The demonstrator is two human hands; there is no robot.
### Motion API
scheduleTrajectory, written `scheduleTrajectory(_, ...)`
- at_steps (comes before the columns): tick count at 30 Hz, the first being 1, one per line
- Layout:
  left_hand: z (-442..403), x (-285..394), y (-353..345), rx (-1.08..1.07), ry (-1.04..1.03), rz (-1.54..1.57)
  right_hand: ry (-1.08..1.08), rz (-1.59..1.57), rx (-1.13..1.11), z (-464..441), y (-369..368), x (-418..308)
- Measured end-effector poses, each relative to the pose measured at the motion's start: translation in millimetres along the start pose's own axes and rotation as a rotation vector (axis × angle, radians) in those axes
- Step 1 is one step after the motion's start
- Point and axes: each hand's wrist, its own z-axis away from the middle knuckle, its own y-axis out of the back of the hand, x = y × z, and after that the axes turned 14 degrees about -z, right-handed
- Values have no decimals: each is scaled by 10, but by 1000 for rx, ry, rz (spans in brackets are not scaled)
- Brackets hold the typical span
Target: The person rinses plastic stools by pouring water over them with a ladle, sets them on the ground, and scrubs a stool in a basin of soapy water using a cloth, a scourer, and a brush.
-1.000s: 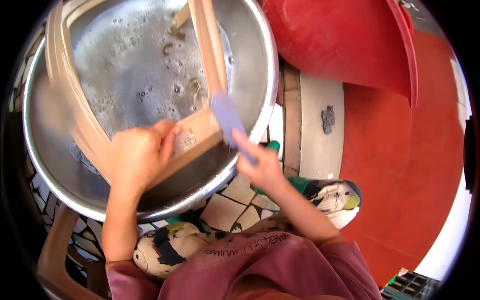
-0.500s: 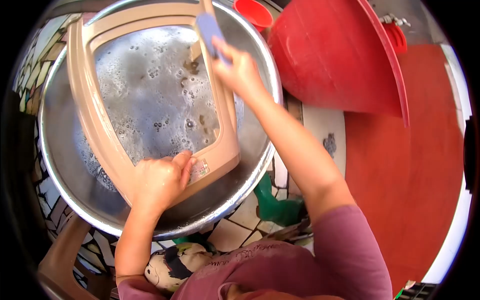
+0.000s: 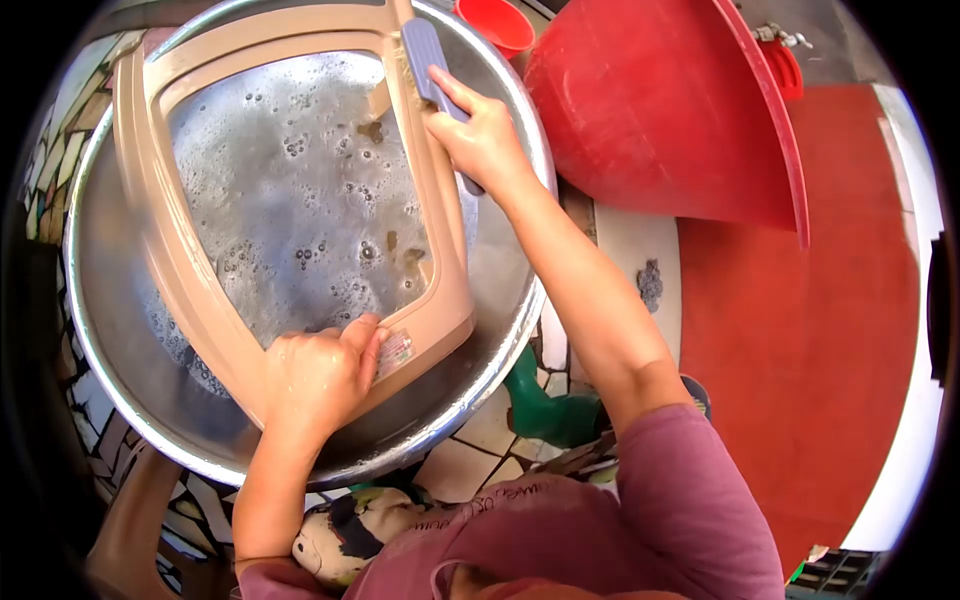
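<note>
A beige plastic frame point(image 3: 440, 290) lies across a large round metal basin point(image 3: 105, 345) of soapy water point(image 3: 290, 190). My left hand point(image 3: 318, 375) is wrapped round the frame's near bar, beside a small label point(image 3: 396, 352). My right hand point(image 3: 480, 140) grips a blue-grey brush point(image 3: 424, 55), its bristles against the upper part of the frame's right bar. Both arms are bare below the sleeves. Brownish bits show in the water inside the frame.
A big red tub point(image 3: 660, 110) stands tilted right of the basin, with a small red bowl point(image 3: 497, 25) beside it. A green boot point(image 3: 550, 405) is on the mosaic floor point(image 3: 455, 470). Brown plastic furniture point(image 3: 135, 520) is at lower left; red floor point(image 3: 800, 350) lies to the right.
My right hand has moved the brush from the frame's near right corner up and away along the right bar. My left hand still holds the near bar, and the view has shifted.
</note>
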Motion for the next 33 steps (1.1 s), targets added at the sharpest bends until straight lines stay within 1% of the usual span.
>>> scheduleTrajectory(1, 3, -6, 34, -27, -3, -5, -14, -15, -2, 17, -1, -12)
scheduleTrajectory(4, -13, -10, 69, -46, -12, 22, 360, 193, -15, 910, 102, 475)
scheduleTrajectory(5, -15, -10, 46, -45, 0, 29, 279, 201, -23, 988, 123, 500)
scheduleTrajectory(7, 11, 13, 9, -11, -8, 41, 312, 114, -26, 444, 129, 386)
scheduleTrajectory(9, 2, -4, -4, 12, -18, 15, -8, 140, -7, -336, 22, -158)
scheduleTrajectory(10, 8, -9, -2, 23, -29, 1, -53, 157, 18, -751, -43, -318)
scheduleTrajectory(12, 0, -13, -19, -8, -18, 14, -99, 164, 23, -1008, -211, -380)
scheduleTrajectory(14, 7, -27, 11, -82, -46, 51, 319, 229, 92, -940, -268, -216)
scheduleTrajectory(15, -9, -30, 50, -55, -31, 35, 483, 256, 148, -886, -261, -50)
scheduleTrajectory(17, 15, -6, 103, -97, -52, 48, 357, 168, 119, -708, -298, -149)
scheduleTrajectory(18, -9, -38, 73, -119, -52, 69, 350, 165, 98, -648, -468, -309)
scheduleTrajectory(20, 1, -29, 1, -77, -35, 52, 138, 21, -100, -580, -855, -698)
scheduleTrajectory(21, 1, -31, -18, -43, -41, 41, 288, -54, -195, -561, -1158, -658)
scheduleTrajectory(22, -5, -29, -15, -33, -34, 38, 393, 15, -270, -523, -1447, -655)
scheduleTrajectory(23, -10, -30, 1, -57, -28, 50, 635, 84, -306, -467, -1706, -613)
scheduleTrajectory(25, -10, -42, 5, -86, -35, 56, 546, 320, -277, -355, -1711, -699)
scheduleTrajectory(27, -7, -58, -44, -67, -27, 105, 296, 54, -178, -370, -1273, -725)
scheduleTrajectory(28, -18, -73, -70, -52, -12, 107, 323, 149, -52, -476, -1006, -554)
scheduleTrajectory(29, -18, -70, -84, -70, -19, 124, 342, 243, 81, -454, -899, -571)
scheduleTrajectory(30, -13, -63, -86, -92, -34, 138, 346, 249, 80, -440, -928, -536)
scheduleTrajectory(32, -14, -49, -87, -105, -34, 131, 253, 87, -41, -372, -1131, -528)
scheduleTrajectory(33, -19, -45, -83, -127, -32, 124, 358, 78, -145, -334, -1394, -623)
